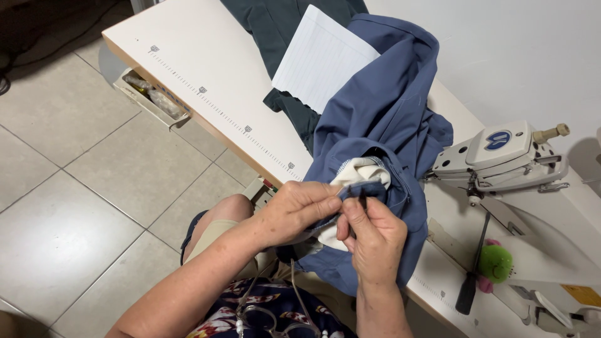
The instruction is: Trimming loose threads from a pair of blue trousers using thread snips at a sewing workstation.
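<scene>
Blue garment point(382, 106), one piece, lies bunched over the near edge of the counter point(206, 75) and hangs toward the person's lap, with a cream lining point(363, 170) showing at its folded edge. The left hand point(299, 209) has thumb and fingers pressed together on that folded edge. The right hand point(374, 235) is pinched shut on the same edge just beside it; whether it also holds a small tool cannot be told.

Under the blue cloth lies one sheet of white lined paper point(319, 59), and under that a second, dark green garment point(282, 25). One printed measuring scale point(213, 103) with small square marks runs along the front of the counter. Below the edge, one open drawer point(153, 100) holds small items. To the right stands one white sewing machine point(501, 159) bearing a round blue badge. Near it lie one green pincushion point(496, 263) and one black-handled tool point(471, 281). A yellow rectangular label point(582, 294) sits at the far right. One pair of glasses point(269, 313) hangs at the person's chest.
</scene>
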